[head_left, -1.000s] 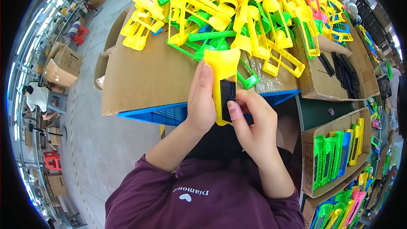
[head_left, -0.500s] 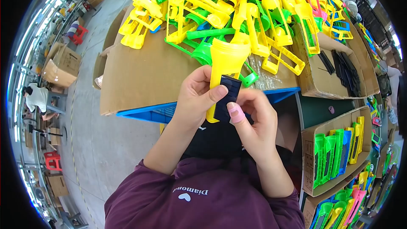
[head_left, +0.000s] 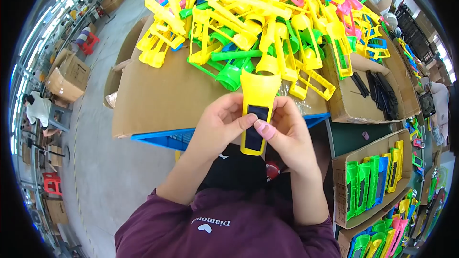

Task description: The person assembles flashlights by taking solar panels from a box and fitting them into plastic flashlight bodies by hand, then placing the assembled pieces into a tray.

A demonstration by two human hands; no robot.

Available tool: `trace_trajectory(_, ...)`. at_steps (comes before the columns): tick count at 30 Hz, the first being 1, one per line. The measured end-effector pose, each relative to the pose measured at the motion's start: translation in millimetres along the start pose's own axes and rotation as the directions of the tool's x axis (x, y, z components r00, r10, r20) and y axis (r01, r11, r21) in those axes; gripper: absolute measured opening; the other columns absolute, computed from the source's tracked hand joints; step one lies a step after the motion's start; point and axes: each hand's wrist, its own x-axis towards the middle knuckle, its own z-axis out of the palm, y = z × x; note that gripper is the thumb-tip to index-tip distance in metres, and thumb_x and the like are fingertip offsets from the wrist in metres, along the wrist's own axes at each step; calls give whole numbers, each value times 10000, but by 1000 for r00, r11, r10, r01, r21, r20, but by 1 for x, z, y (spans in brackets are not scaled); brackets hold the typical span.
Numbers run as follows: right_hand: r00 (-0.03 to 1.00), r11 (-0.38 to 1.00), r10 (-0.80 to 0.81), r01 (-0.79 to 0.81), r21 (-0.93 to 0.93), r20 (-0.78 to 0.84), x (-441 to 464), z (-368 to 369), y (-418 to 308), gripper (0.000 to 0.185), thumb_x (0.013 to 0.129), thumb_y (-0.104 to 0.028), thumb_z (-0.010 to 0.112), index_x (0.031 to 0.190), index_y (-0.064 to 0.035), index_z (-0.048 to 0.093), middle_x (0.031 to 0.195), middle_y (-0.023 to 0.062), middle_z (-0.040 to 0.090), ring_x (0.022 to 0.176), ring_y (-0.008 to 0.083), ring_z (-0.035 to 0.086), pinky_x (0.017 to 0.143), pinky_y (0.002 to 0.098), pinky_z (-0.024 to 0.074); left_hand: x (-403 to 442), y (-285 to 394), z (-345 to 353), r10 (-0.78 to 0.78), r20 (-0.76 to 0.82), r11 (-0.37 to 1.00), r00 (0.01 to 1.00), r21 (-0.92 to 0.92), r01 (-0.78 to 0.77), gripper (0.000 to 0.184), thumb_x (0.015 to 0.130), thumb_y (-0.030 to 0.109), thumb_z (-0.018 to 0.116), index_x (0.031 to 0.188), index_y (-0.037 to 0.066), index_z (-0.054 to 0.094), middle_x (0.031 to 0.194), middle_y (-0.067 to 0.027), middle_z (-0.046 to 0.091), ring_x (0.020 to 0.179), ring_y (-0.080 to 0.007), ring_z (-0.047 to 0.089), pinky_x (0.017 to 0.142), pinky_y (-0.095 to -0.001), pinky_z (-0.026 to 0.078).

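Yellow frame (head_left: 260, 88): just off centre toward three o'clock, held up over the lap, with flared end toward twelve and narrow end toward six.
Black panel (head_left: 252, 142): lying inside the long opening of the frame, with edges roughly parallel to the yellow sides.
Just changed: gone from a slant across the frame, half a second ago, to a straight lie within its outline; by the even yellow border, probably seated or close to it.
Left hand grip (head_left: 222, 122): at the nine o'clock side, pinching frame and panel together, with thumb on the dark face.
Right hand grip (head_left: 289, 134): at the three o'clock side, pinching likewise, with pink-wrapped thumb close against the left thumb.
Heap of loose frames (head_left: 234, 14): at twelve to one o'clock, on cardboard (head_left: 153, 100), mostly yellow, with green, blue and pink mixed in.
Open carton (head_left: 339, 100): between two and three o'clock, holding loose black strips (head_left: 382, 95).
Lower carton (head_left: 339, 186): at four o'clock, holding upright green, blue and yellow frames (head_left: 366, 184).
Hard to make out: fingertips behind the frame; panel middle under both thumbs; cannot tell whether fully pressed home.
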Motion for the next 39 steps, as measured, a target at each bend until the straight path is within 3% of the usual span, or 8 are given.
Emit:
trace_trajectory(6,998,999,32,-31,-15,52,-4,-4,-10,370,792,-55,698,1058,-29,442,995,29,530,919,84,519,818,239,439,2,2,-7,-64,133,994,989,-75,75,428,825,89,659,1207,0,486,1063,-60,613,955,-145,592,836,-282,471)
trace_trajectory(15,978,905,-202,163,-393,-60,13,-1,6,222,816,-87,674,954,-23,513,837,11,537,744,57,504,665,224,454,8,3,0,129,-27,984,991,130,-124,238,856,-16,564,1086,-13,500,991,-64,595,938,-129,577,852,-267,450)
trace_trajectory(24,955,859,-285,216,-465,-82,36,11,19,249,875,-81,563,1097,21,518,901,85,602,814,151,600,740,275,478,18,-8,-6,299,-182,901,937,376,-215,243,869,24,570,1091,-29,487,974,-84,615,875,-128,608,781,-258,474)
trace_trajectory(27,929,800,-363,272,-534,-71,42,16,25,289,879,-90,556,1143,20,510,933,101,609,836,173,600,769,290,474,19,-5,-13,265,-178,919,948,343,-192,265,867,29,578,1109,-19,482,994,-76,605,912,-124,593,806,-253,462)
trace_trajectory(31,961,824,-274,256,-505,40,41,14,15,407,870,-128,587,1225,23,460,1023,112,593,930,187,588,820,302,462,14,3,-20,232,-120,969,965,118,-219,288,857,35,599,1119,-2,483,1028,-60,583,959,-114,560,841,-252,437)
trace_trajectory(35,944,929,-328,326,-173,17,41,19,3,622,858,-155,619,1355,21,290,1200,129,493,1084,202,512,891,317,430,5,4,-24,160,-26,987,987,0,-160,305,853,50,616,1126,8,485,1029,-47,569,965,-108,542,846,-248,429)
trace_trajectory(36,958,959,-280,275,-67,-64,40,26,-6,541,856,-156,624,1299,17,367,1149,113,528,1049,172,531,862,293,439,4,3,-22,162,-12,987,987,-4,-162,309,853,54,619,1127,10,485,1025,-45,568,960,-108,541,843,-248,431)
trace_trajectory(39,978,964,-195,178,-199,-74,40,18,-17,337,881,-163,594,1145,-1,462,1075,84,574,998,128,554,790,260,457,1,4,-18,147,14,988,989,-56,-146,318,851,80,630,1126,11,487,1026,-41,563,961,-105,535,838,-245,432)
